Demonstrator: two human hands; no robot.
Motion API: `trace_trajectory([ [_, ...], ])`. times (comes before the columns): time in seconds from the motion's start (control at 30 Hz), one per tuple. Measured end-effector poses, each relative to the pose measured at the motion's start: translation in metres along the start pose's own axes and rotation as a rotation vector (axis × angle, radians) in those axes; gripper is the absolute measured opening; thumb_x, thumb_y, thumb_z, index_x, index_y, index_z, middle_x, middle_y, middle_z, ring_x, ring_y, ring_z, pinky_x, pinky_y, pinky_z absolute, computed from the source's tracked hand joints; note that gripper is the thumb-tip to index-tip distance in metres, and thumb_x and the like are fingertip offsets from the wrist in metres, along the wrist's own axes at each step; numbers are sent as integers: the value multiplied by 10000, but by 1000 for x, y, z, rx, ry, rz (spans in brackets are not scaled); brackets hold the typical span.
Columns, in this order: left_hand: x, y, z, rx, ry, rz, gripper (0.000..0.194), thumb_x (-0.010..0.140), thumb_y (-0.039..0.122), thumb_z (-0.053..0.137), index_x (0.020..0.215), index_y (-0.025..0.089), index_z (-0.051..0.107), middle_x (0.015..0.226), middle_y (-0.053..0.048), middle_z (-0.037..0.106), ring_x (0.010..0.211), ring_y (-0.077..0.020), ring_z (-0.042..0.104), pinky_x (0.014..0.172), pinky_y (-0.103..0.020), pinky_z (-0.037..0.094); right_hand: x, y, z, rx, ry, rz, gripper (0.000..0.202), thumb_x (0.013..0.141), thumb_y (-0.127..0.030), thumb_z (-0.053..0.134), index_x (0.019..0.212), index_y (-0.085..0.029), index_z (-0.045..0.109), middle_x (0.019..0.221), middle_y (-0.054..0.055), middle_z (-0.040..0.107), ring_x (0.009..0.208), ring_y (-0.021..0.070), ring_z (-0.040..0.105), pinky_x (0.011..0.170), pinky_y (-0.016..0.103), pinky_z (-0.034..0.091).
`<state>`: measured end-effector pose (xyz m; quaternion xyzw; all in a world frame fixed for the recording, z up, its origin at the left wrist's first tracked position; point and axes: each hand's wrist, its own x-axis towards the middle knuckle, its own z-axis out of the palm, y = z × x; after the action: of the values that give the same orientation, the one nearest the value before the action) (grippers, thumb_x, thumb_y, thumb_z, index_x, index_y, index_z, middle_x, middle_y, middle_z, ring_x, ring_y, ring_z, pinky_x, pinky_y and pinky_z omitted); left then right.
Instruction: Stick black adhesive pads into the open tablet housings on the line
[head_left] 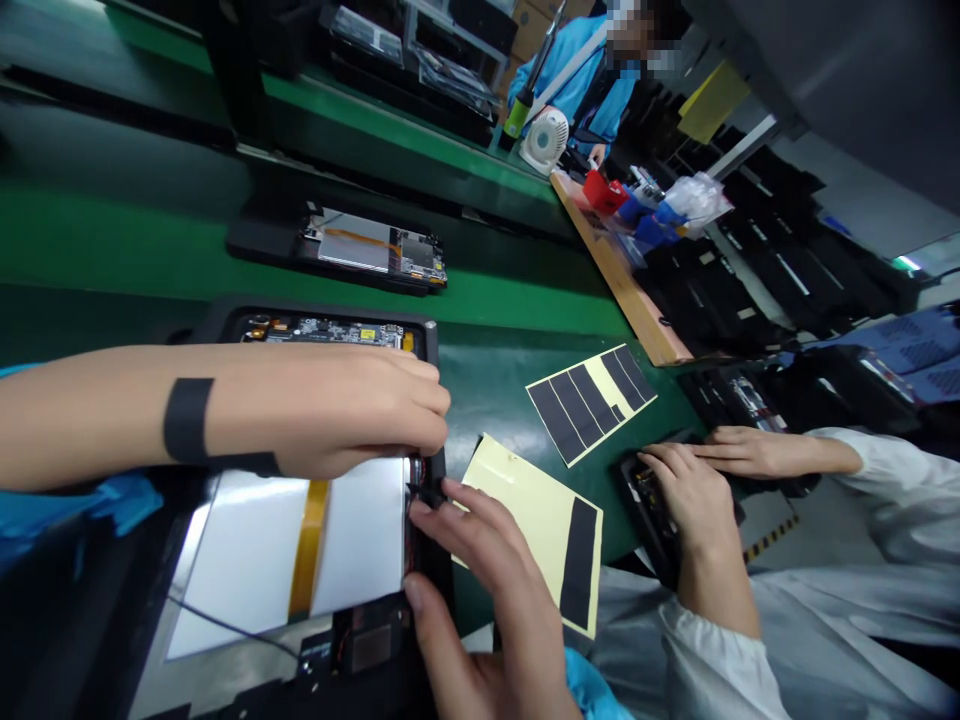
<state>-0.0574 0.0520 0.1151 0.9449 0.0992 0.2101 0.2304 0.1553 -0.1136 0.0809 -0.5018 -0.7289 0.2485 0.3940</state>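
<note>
An opened device (pixel 360 540) with silver battery cells, an orange flex strip and circuit boards lies in a black frame at the lower left. Across its upper part reaches my left hand (pixel 352 405), fingers curled down at the frame's right side; what they may hold is hidden. Black strips cling to that wrist and forearm. My right hand (pixel 495 590) is at the device's right edge, thumb and fingertips around a small black piece (pixel 426 494) beside the battery. A cream sheet (pixel 517 500) with one black strip lies to the right, partly behind my right hand.
Another sheet of black strips (pixel 592 402) lies on the green bench. A second opened device (pixel 375 245) sits farther back. At right, a co-worker's hands (pixel 697 490) touch a black device. Beyond are a wooden edge (pixel 622 280), a small fan (pixel 545 140) and another person.
</note>
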Motion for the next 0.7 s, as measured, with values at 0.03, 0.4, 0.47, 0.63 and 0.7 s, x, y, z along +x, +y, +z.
trace_trajectory([
  [0.03, 0, -4, 3, 0, 13, 10, 322, 1011, 249, 359, 851, 253, 639, 774, -67, 655, 696, -221, 542, 683, -353, 425, 1, 0, 0, 5, 7, -11, 562, 940, -108, 639, 1461, -302, 557, 1444, 128, 645, 1310, 330, 680, 985, 483, 679],
  [0.4, -6, -7, 5, 24, 90, -80, 236, 983, 155, 400, 950, 249, 614, 860, -44, 665, 807, -217, 554, 761, -341, 419, 22, -7, -9, -42, 51, -140, 483, 967, -179, 608, 1384, -421, 637, 1131, 30, 787, 1155, 311, 758, 968, 468, 703],
  [0.47, -5, -1, 4, 42, 105, -137, 238, 959, 124, 416, 961, 242, 624, 941, -55, 685, 869, -223, 572, 815, -348, 440, 23, -9, -10, -44, 34, -138, 479, 969, -169, 603, 1380, -413, 637, 1120, 26, 791, 1136, 307, 767, 981, 485, 696],
  [0.63, -7, 30, 6, -62, 154, -194, 281, 925, 61, 409, 953, 231, 632, 1009, -66, 700, 937, -220, 615, 843, -337, 501, 21, -6, -12, -12, -53, -158, 589, 939, -108, 605, 1470, -356, 548, 1238, 66, 767, 1226, 303, 726, 1081, 491, 634],
  [0.7, -10, 40, 9, -178, 155, -243, 321, 934, 36, 390, 984, 237, 635, 1012, -46, 711, 922, -193, 646, 811, -298, 520, 19, -3, -11, -3, -80, -172, 631, 922, -76, 620, 1497, -308, 505, 1310, 89, 739, 1237, 287, 719, 1110, 490, 610],
])
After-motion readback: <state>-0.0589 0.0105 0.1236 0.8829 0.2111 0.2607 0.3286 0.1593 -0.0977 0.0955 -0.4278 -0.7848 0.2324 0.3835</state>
